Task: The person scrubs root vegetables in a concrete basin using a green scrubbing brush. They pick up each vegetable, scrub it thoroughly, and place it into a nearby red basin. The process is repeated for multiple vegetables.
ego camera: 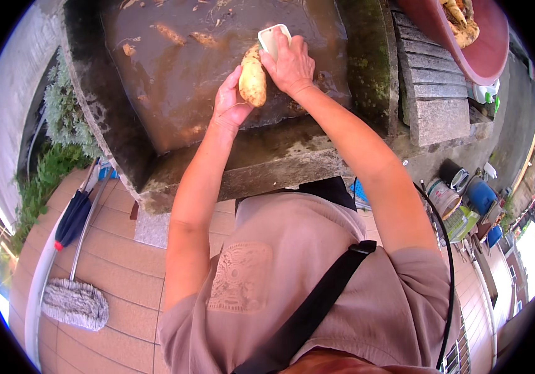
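My left hand (pixel 233 99) holds a pale yellow root vegetable (pixel 252 84) from its left side, above muddy water. It stands nearly upright in the picture, with darker soil marks toward its far end. In my right hand (pixel 293 63) is a white-backed scrubbing brush (pixel 274 39), pressed against or close beside the root's far end; its underside is mostly hidden. Below both hands, brown water (pixel 192 79) fills a concrete basin (pixel 248 175). Several soil-covered roots (pixel 171 35) lie partly under the water on the far left side.
A reddish plastic tub (pixel 485 58) with washed-looking roots (pixel 466 32) stands at the upper right, near a ridged concrete washboard slab (pixel 438 89). Buckets (pixel 443 196) crowd the right side. A mop (pixel 75 304) and a folded dark umbrella (pixel 73 217) lean at the left.
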A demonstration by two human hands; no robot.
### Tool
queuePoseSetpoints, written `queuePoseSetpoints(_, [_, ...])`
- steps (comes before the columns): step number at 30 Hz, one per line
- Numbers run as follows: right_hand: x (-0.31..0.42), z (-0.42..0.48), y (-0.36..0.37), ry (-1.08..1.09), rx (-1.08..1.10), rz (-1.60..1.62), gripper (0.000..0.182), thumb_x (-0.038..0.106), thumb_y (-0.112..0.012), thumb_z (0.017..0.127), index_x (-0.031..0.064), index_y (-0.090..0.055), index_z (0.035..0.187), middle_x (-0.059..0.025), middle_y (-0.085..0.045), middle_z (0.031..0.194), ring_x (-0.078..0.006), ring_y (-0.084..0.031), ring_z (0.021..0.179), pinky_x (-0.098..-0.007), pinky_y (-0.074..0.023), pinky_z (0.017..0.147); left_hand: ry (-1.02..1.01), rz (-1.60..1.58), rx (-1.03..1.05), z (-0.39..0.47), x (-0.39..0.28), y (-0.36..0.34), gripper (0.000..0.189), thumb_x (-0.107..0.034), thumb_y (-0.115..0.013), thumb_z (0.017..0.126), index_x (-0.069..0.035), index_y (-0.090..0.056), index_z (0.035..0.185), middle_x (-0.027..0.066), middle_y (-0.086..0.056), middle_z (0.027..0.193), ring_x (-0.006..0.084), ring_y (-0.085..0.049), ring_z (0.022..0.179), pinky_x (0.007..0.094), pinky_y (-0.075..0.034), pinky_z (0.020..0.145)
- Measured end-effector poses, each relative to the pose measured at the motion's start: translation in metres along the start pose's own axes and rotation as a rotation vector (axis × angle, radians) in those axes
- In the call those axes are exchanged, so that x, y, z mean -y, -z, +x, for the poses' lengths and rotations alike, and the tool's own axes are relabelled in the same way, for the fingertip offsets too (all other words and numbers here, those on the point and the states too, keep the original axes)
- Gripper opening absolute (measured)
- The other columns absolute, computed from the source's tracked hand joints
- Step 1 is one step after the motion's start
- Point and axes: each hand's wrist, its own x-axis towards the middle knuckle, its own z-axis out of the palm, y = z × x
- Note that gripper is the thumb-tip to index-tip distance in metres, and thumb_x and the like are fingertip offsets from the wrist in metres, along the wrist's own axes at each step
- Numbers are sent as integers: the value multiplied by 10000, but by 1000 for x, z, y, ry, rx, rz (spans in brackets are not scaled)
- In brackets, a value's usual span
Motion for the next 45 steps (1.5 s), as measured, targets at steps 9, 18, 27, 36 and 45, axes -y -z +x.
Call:
queuePoseSetpoints(9, [24, -51, 28, 66, 549, 479, 568, 468, -532, 851, 104, -432, 1275, -195, -521, 1161, -354, -536, 1090, -427, -424, 908, -40, 208, -64, 5, -25, 14, 366, -318, -493, 910, -30, -554, 1127, 112, -636, 1012, 248, -622, 917, 381, -508, 816])
queuePoseSetpoints(18, [-18, 20, -12, 143, -164, -107, 630, 491, -569, 814, 134, -394, 1303, -177, -490, 999, -362, -548, 875, -467, -477, 719, 115, -15, 130, -3, -13, -4, 433, -397, -496, 896, -43, -528, 1143, 155, -572, 883, 246, -551, 673, 294, -470, 493])
queuePoseSetpoints(27, [18, -28, 1, -152, 343, 422, 667, 511, -523, 845, 84, -339, 1322, -267, -520, 1112, -410, -572, 1000, -460, -469, 849, -34, 121, -95, 15, -11, 11, 382, -342, -515, 921, -25, -537, 1132, 160, -616, 1022, 286, -623, 888, 418, -523, 796])
queuePoseSetpoints(36, [25, 9, 0, 49, 35, 80, 596, 512, -511, 850, 95, -420, 1265, -211, -512, 1018, -401, -560, 904, -487, -466, 722, -29, 300, -70, 15, -6, 8, 325, -358, -421, 949, -89, -557, 1069, 41, -649, 851, 175, -626, 646, 309, -464, 417])
queuePoseSetpoints(45, [41, -19, 11, -51, 314, 219, 640, 516, -527, 833, 109, -399, 1310, -215, -493, 1080, -405, -557, 959, -485, -470, 754, -102, 167, -240, 12, -7, 1, 307, -297, -461, 944, -21, -551, 1041, 120, -633, 880, 223, -634, 746, 338, -538, 577])
